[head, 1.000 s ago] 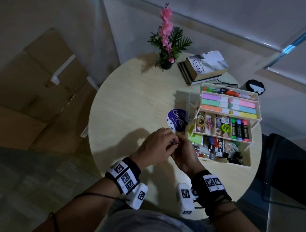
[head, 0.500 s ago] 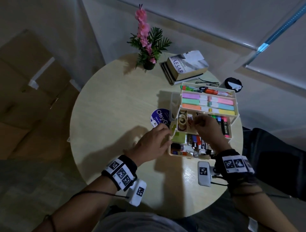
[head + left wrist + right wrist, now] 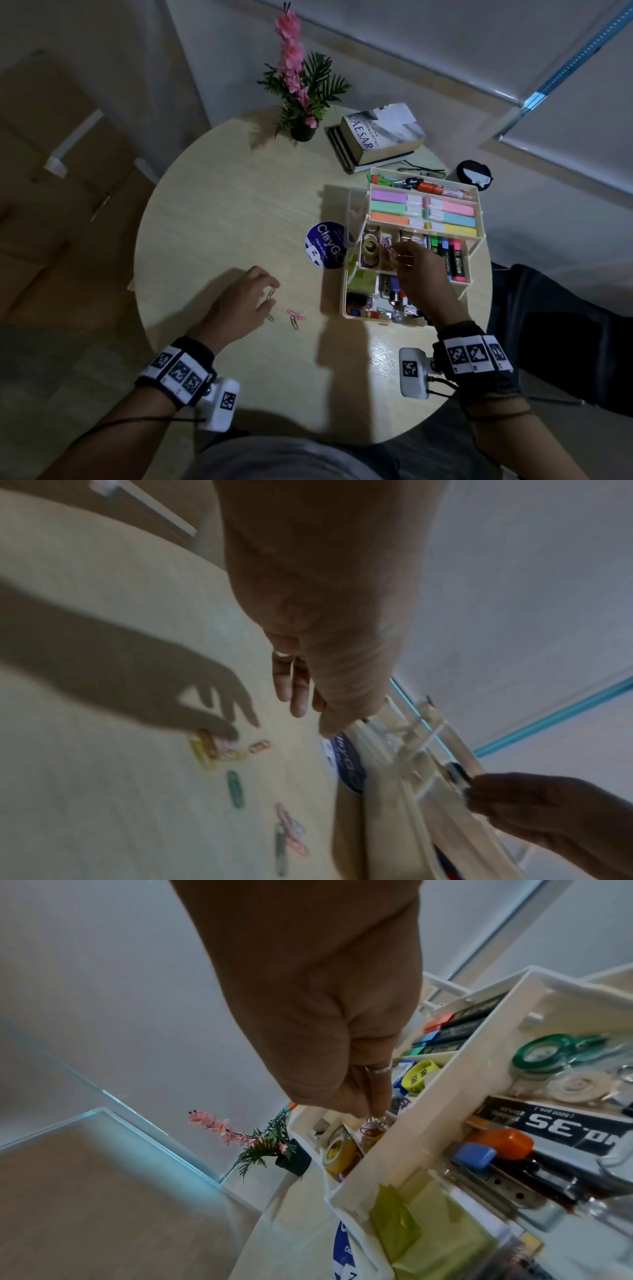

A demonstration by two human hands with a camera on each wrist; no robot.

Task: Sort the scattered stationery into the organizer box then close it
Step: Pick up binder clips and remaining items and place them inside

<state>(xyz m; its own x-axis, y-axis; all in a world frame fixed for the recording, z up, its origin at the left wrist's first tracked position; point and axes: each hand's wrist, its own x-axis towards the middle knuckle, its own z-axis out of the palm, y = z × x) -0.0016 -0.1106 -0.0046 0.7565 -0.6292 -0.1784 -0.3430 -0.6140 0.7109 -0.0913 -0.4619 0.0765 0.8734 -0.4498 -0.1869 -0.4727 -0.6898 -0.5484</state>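
round pale bench (image 3: 219, 212) by grey wall. tiered organizer box (image 3: 478, 236) open at right side of bench, trays filled with highlighters, tape rolls, staples. right hand (image 3: 416, 274) over middle tray, grip pinching paper clips (image 3: 373, 1127) above narrow compartment. left hand (image 3: 239, 305) near front of bench, grip pinching one clip (image 3: 270, 294). loose clips (image 3: 295, 316) lying on bench just beside left hand.

Dim head view, hard hand shadows on the table (image 3: 222, 205), wrist views blurred, perhaps motion, edges bent.
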